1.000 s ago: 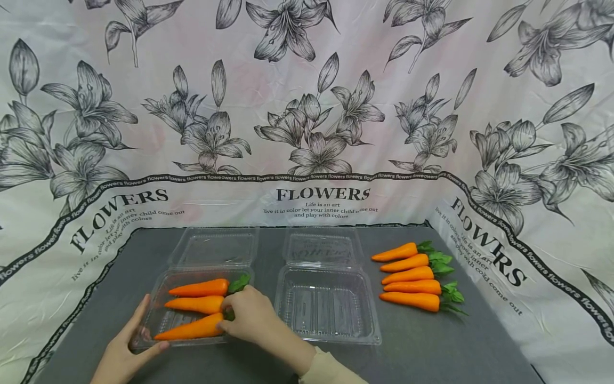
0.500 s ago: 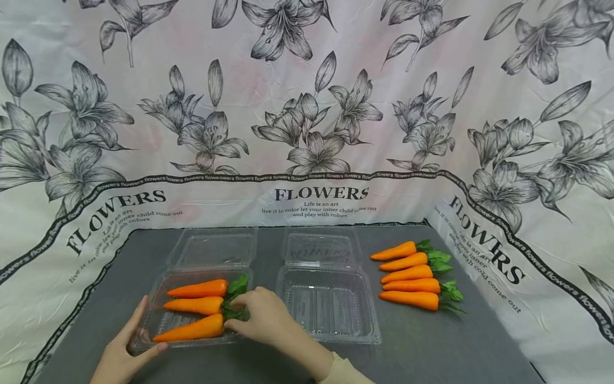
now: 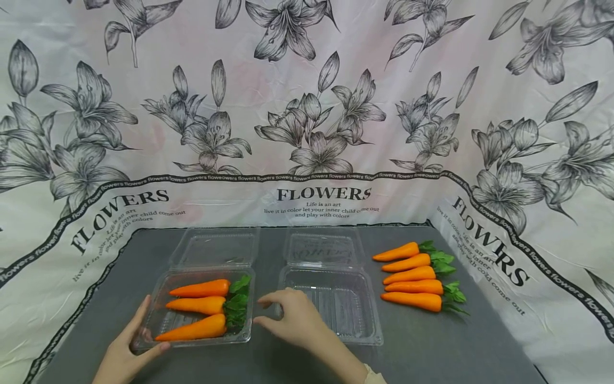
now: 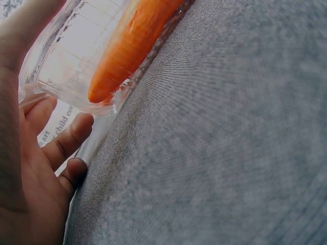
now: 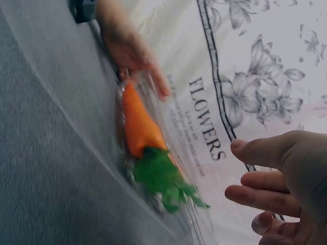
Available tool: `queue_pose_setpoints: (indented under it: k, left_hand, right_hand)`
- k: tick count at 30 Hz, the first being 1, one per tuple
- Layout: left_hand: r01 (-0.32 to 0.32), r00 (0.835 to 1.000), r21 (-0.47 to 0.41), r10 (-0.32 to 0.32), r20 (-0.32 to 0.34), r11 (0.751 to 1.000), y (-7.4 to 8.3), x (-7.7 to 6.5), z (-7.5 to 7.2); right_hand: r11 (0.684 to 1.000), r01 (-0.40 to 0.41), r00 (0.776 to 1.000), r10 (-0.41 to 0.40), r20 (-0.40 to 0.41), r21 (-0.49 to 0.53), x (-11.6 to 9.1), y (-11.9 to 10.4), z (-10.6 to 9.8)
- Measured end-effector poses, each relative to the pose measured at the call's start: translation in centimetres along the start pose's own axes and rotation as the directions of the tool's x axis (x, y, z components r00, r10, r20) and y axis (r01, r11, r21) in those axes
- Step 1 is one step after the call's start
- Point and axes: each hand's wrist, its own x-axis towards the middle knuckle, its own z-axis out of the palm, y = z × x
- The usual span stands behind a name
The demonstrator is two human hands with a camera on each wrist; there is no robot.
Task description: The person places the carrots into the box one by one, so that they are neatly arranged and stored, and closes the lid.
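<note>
Left hand, head view: open, the left hand (image 3: 126, 344) sets its thumb against the front edge of the left box (image 3: 206, 343) and its fingers along the left side.
Right hand, head view: the right hand (image 3: 297, 320) is open, thumb and fingers parted, just right of the left box.
Boxed carrots, head view: three carrots (image 3: 195, 305) lie in the left box, tips left, leaves (image 3: 236, 306) right.
Right box, head view: the right box (image 3: 331, 320) stands beside the left one; both lids (image 3: 218, 248) are folded back.
Loose carrots, head view: five more (image 3: 410, 274) lie in a row at the right of the counter (image 3: 422, 352).
Fingers, left wrist view: loosely spread near the box's end; one carrot shows inside.
Leaves, right wrist view: blurred, in the box, apart from the right hand's fingertips.
</note>
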Motion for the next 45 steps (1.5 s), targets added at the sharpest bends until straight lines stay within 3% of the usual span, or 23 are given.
queue_pose_setpoints:
  k: [5,13,22,34,41,45]
  left_hand:
    - [0.013,1.0,0.004,-0.013,0.012,1.0,0.1,0.1,-0.1]
    - [0.022,0.999,-0.002,-0.022,0.029,1.0,0.2,0.2,-0.1]
    - [0.003,1.0,-0.014,-0.002,0.006,1.0,-0.1,0.0,0.2]
    - [-0.02,1.0,-0.01,0.02,-0.017,1.0,-0.2,0.2,0.5]
    - [-0.033,0.999,-0.015,0.033,-0.023,0.999,-0.2,0.0,0.3]
    - [-0.06,0.997,-0.014,0.06,-0.038,0.998,-0.3,0.0,0.4]
  right_hand:
    - [0.998,0.014,1.0,-0.013,-0.029,0.054,-1.0,1.3,-1.2]
    - [1.0,0.007,0.994,-0.004,-0.107,0.029,-2.5,3.2,-3.1]
    - [1.0,-0.008,0.973,0.011,-0.232,0.017,-4.2,5.4,-5.7]
    - [0.998,-0.053,0.897,0.054,-0.439,0.014,-7.5,10.0,-10.1]
    - [0.982,-0.187,0.868,0.184,-0.461,0.039,-10.1,12.6,-12.1]
    - [0.962,-0.27,0.831,0.252,-0.497,0.035,-11.8,14.3,-13.2]
